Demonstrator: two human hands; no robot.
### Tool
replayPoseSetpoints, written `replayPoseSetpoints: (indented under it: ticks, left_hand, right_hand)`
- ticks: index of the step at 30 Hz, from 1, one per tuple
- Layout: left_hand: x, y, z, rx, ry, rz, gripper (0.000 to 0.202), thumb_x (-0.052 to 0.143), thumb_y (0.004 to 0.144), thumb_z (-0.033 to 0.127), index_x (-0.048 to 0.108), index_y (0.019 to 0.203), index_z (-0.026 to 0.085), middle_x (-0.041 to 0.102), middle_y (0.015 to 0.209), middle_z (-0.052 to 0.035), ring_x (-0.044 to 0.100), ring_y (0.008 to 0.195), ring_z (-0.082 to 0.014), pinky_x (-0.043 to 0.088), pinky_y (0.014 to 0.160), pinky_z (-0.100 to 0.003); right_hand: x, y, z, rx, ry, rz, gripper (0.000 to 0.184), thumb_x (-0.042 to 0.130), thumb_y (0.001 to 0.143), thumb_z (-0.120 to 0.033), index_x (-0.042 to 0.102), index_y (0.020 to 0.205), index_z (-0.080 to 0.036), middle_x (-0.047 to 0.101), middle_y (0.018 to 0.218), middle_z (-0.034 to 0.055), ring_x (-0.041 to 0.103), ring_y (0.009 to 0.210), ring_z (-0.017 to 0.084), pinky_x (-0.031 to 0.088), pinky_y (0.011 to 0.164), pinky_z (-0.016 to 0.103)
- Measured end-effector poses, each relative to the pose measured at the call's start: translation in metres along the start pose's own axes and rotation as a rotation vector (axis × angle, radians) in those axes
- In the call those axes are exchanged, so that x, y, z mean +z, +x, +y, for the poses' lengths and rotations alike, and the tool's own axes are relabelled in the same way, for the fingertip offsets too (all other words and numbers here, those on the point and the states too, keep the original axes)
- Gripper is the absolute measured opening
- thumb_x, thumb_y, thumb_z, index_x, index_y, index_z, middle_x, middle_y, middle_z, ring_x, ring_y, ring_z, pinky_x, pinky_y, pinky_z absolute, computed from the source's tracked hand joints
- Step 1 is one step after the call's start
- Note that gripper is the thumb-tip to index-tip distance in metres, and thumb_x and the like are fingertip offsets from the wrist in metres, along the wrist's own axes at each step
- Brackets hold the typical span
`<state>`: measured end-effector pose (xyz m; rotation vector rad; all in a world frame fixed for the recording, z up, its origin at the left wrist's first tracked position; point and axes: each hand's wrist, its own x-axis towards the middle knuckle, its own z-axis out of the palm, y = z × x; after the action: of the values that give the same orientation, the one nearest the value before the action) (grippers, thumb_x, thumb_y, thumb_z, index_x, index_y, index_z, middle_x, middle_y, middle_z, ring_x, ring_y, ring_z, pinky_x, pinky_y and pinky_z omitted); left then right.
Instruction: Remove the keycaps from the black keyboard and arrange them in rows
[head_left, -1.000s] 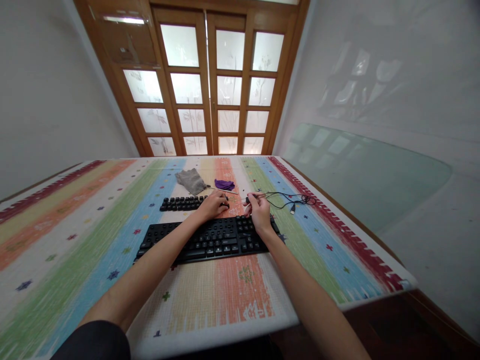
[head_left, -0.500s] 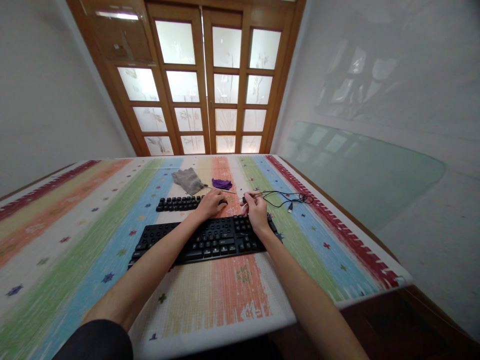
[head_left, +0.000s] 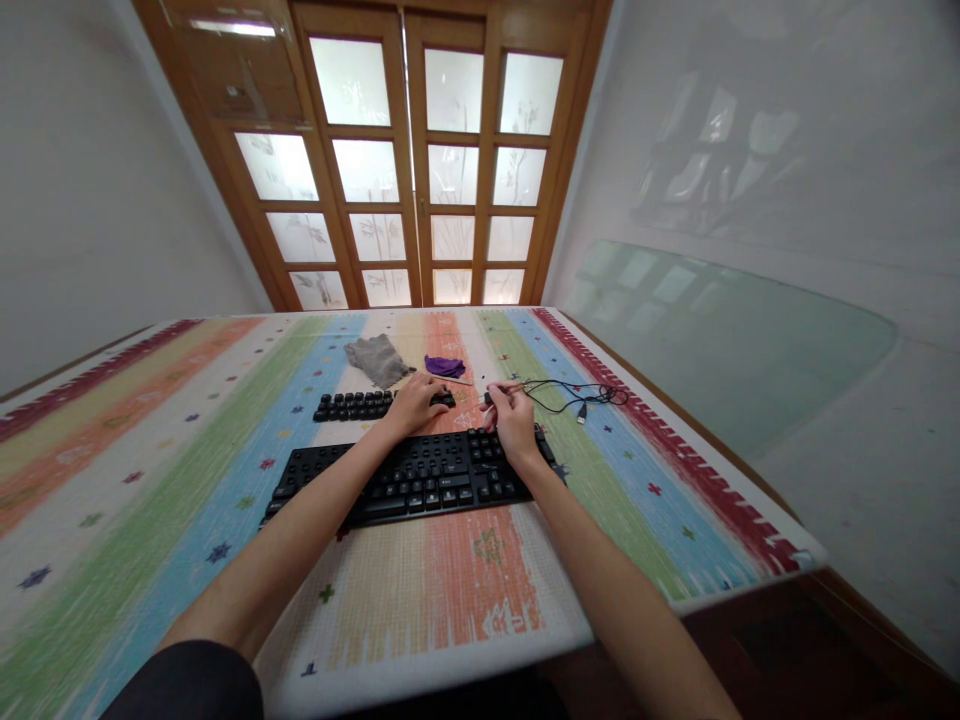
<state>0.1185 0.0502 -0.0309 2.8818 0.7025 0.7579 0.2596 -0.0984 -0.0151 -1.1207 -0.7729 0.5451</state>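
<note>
A black keyboard (head_left: pixel 420 480) lies on the striped tablecloth below both hands, many of its upper keys without caps. Beyond it, loose black keycaps (head_left: pixel 349 405) stand in rows. My left hand (head_left: pixel 412 405) rests at the right end of these rows, thumb and fingers apart, with keycaps showing by its fingertips. My right hand (head_left: pixel 514 422) is closed above the keyboard's right part, pinching a small wire keycap puller (head_left: pixel 487 398) with thin prongs pointing left. Fingers hide most of its handle.
Behind the keycaps lie a grey cloth (head_left: pixel 377 360) and a purple cloth (head_left: pixel 445 367), with a thin stick (head_left: pixel 457 380) in front. A black USB cable (head_left: pixel 592 396) is coiled to the right. The tablecloth (head_left: pixel 450 590) reaches the table's near edge; wooden glazed doors (head_left: pixel 416 230) stand behind.
My left hand has shifted slightly left and its fingers have parted, uncovering keycaps at the row's right end. My right hand stays nearly still.
</note>
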Motion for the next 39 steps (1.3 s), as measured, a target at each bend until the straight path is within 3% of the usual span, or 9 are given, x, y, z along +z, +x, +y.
replayPoseSetpoints:
  ticks: [9,18,24,34,39]
  left_hand:
    - [0.0,-0.003,-0.004,0.0,0.003,-0.016,0.007,0.071,0.078,0.024,0.066,0.08,0.019,0.056,0.09,-0.0064,0.052,0.097,-0.0252,0.047,0.088,-0.039]
    - [0.001,-0.001,-0.002,0.029,-0.016,-0.01,0.017,0.07,0.08,0.026,0.071,0.096,0.021,0.057,0.096,-0.0065,0.053,0.1,-0.0247,0.046,0.091,-0.039]
    - [0.005,0.005,0.003,0.064,-0.047,-0.027,0.008,0.066,0.082,0.025,0.071,0.085,0.02,0.058,0.094,-0.0063,0.054,0.097,-0.0239,0.046,0.09,-0.039]
    - [0.005,0.007,0.008,0.02,0.012,-0.019,0.008,0.064,0.081,0.025,0.067,0.079,0.018,0.057,0.093,-0.008,0.053,0.097,-0.0257,0.046,0.087,-0.04]
    - [0.006,0.01,0.01,0.038,-0.002,-0.02,0.014,0.063,0.079,0.02,0.069,0.091,0.019,0.057,0.096,-0.0073,0.053,0.098,-0.0249,0.047,0.089,-0.039]
  right_hand:
    - [-0.001,0.0,0.002,0.0,0.005,-0.015,0.034,0.063,0.076,-0.048,0.054,0.089,-0.018,0.059,0.054,-0.0054,0.048,0.033,0.01,0.034,0.033,0.02]
    - [0.0,0.0,0.0,0.006,-0.004,-0.011,0.034,0.064,0.075,-0.049,0.054,0.087,-0.019,0.058,0.053,-0.0048,0.048,0.032,0.01,0.034,0.032,0.021]
    - [0.0,0.0,0.001,0.013,-0.013,-0.004,0.035,0.064,0.075,-0.05,0.054,0.087,-0.018,0.059,0.053,-0.005,0.048,0.032,0.01,0.034,0.032,0.021]
    - [0.001,-0.001,-0.002,0.011,0.0,-0.006,0.035,0.065,0.074,-0.05,0.054,0.086,-0.018,0.059,0.052,-0.005,0.048,0.031,0.01,0.034,0.032,0.02]
    - [0.0,0.0,-0.001,0.018,0.0,0.001,0.036,0.066,0.074,-0.05,0.054,0.086,-0.018,0.059,0.051,-0.005,0.048,0.031,0.01,0.034,0.032,0.02]
